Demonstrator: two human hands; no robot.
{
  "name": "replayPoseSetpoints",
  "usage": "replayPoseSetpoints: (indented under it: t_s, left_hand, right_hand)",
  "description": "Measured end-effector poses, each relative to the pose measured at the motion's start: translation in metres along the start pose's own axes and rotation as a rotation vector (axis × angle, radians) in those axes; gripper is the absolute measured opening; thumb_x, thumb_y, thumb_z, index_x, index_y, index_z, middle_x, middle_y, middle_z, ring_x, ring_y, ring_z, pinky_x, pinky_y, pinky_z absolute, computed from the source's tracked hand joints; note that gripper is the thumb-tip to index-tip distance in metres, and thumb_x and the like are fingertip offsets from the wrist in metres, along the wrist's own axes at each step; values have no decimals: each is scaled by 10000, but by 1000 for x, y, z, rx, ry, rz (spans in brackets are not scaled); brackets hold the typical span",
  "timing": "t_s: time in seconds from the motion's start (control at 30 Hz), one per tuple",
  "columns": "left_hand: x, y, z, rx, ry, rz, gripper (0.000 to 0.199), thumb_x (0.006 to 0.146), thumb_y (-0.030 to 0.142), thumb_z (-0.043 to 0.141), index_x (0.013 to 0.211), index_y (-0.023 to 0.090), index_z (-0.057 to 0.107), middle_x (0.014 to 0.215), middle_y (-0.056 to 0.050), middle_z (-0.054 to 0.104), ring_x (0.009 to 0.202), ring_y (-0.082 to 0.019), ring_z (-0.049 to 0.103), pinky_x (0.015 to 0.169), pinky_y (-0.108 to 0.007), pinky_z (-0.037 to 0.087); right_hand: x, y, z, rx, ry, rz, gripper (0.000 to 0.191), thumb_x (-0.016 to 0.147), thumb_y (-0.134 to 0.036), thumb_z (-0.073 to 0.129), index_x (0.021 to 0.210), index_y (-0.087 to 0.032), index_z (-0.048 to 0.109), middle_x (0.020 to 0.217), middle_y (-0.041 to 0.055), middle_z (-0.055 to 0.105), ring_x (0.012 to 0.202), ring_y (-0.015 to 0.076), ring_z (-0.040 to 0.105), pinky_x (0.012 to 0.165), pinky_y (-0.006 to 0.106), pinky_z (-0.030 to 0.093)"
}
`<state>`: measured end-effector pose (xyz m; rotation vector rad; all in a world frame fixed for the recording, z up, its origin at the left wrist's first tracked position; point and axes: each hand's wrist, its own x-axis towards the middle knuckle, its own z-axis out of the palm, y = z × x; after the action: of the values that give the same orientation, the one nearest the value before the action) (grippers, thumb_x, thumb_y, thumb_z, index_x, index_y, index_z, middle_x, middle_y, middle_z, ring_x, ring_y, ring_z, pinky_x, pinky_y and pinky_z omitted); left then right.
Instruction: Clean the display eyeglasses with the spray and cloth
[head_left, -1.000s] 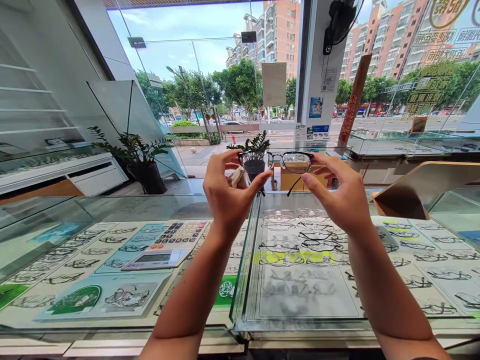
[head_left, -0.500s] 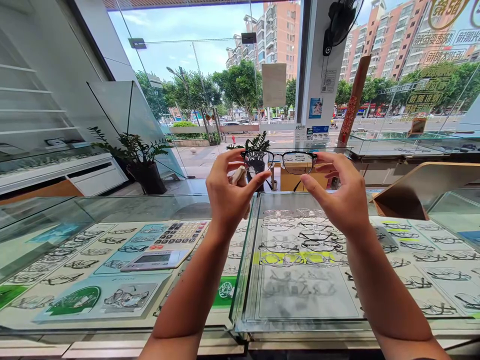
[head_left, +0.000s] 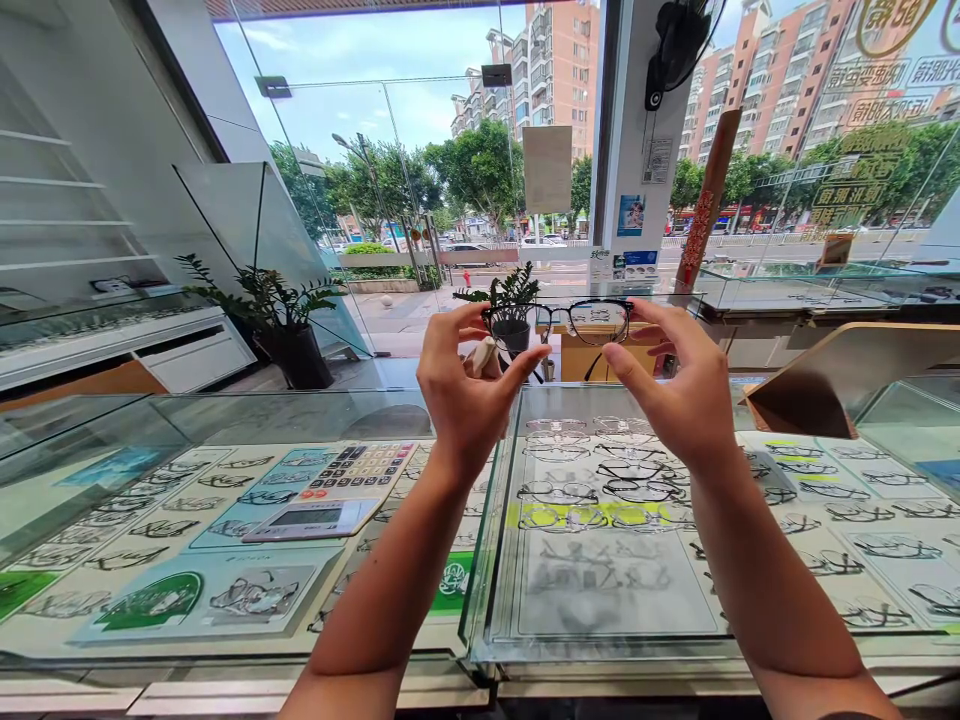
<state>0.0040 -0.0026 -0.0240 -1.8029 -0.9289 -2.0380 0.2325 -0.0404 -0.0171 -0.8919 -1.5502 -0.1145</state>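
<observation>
A pair of dark-framed glasses (head_left: 598, 321) is held up level above the display counter, its lenses clear. My left hand (head_left: 469, 385) grips the left end of the frame, thumb below and forefinger above. A crumpled beige cloth (head_left: 482, 357) is tucked in the same hand's palm. At the right end of the frame, my right hand (head_left: 679, 385) holds on with its forefinger at the hinge, its thumb just under the lens. The temples hang down behind the lenses.
Below lies a glass display case (head_left: 615, 590) with many glasses inside. A calculator (head_left: 330, 500) rests on the left case. To the right stands a tilted wooden-backed mirror or board (head_left: 847, 370). Potted plants (head_left: 296, 340) stand beyond, before large windows.
My left hand has shifted slightly right and down, with its thumb further along under the left lens. The glasses have tilted very slightly.
</observation>
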Motion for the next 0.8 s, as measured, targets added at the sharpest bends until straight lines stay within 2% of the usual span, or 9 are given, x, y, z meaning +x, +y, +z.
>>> replayPoseSetpoints:
  t_s: [0.17, 0.4, 0.5, 0.6, 0.7, 0.8]
  left_hand:
    - [2, -8, 5, -146, -96, -116, 608, 775, 561, 928, 1244, 275, 669, 1124, -66, 747, 1000, -229, 748, 913, -392, 619]
    - [5, -13, 10, -244, -96, -64, 666, 787, 602, 906, 1286, 264, 623, 1236, -84, 723, 1106, -244, 768, 946, -380, 641]
    - [3, -12, 10, -201, -42, -16, 679, 803, 634, 879, 1306, 265, 611, 1255, -86, 703, 1104, -248, 760, 911, -376, 640]
    - [-1, -7, 6, -98, 52, 62, 715, 759, 622, 917, 1314, 271, 635, 1221, -78, 698, 1066, -251, 736, 890, -389, 621]
    - [-3, -2, 3, 30, 111, 157, 761, 712, 617, 950, 1316, 260, 655, 1177, -86, 703, 1046, -264, 707, 865, -401, 604]
    - [-2, -1, 1, 63, 129, 213, 767, 714, 608, 953, 1321, 245, 655, 1159, -89, 708, 1036, -257, 701, 836, -380, 597]
  right_hand:
    - [-2, -9, 0, -33, 108, -92, 457, 940, -467, 758, 1352, -283, 693, 1247, 99, 743, 1080, 300, 742, 883, 503, 646]
    - [-4, -15, 0, -85, 125, -172, 488, 954, -416, 742, 1424, -325, 645, 1367, 108, 706, 1248, 353, 687, 981, 579, 643]
    - [-4, -15, 0, -39, 114, -170, 502, 949, -378, 747, 1436, -320, 642, 1394, 104, 700, 1264, 342, 687, 949, 538, 655]
    - [-2, -9, 2, 12, 70, -116, 506, 942, -360, 747, 1435, -294, 654, 1380, 103, 719, 1248, 325, 707, 903, 501, 664]
    - [-1, -2, 3, 37, 17, -42, 543, 932, -392, 754, 1454, -276, 659, 1387, 107, 738, 1247, 327, 719, 884, 494, 669]
    - [-2, 1, 3, 76, -3, 4, 591, 931, -432, 755, 1490, -275, 646, 1439, 112, 730, 1269, 336, 719, 890, 503, 669]
